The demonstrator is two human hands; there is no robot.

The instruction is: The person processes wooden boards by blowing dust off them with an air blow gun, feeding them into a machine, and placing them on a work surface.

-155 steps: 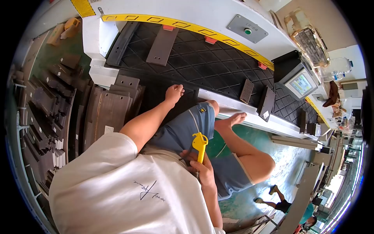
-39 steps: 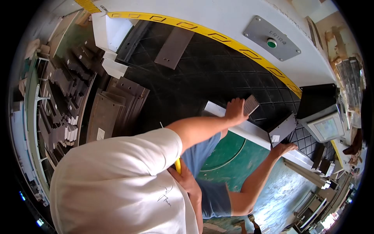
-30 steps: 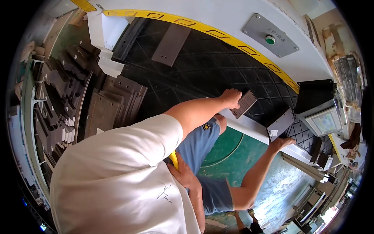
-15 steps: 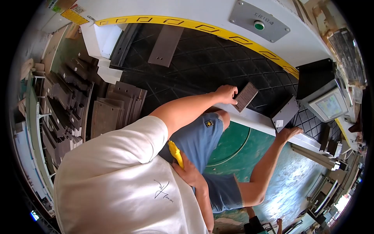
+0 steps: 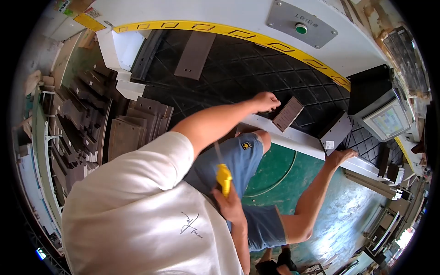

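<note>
Above the black quilted surface (image 5: 233,68), my left hand (image 5: 266,102) has its fingers curled together. What they hold, if anything, I cannot make out. Just beside its fingertips, a small dark brown block (image 5: 288,114) with rows of fine marks on its face rests at the surface's front edge. Low, in front of my thigh, my right hand (image 5: 228,201) is closed around a yellow hand tool (image 5: 223,174). A thin, blurred rod or blade sticks up from it; its exact kind is unclear.
A brown plate with two holes (image 5: 195,57) lies farther back. A dark box-like part (image 5: 337,133) stands right of the block, near my bare foot (image 5: 340,158). Brown plates (image 5: 137,130) are stacked at left. A screen (image 5: 387,120) and green button (image 5: 301,29) belong to the machine.
My left hand has drawn slightly up and away from the block, its fingers now curled in. My right hand has brought the yellow tool rightward and turned it more upright.
</note>
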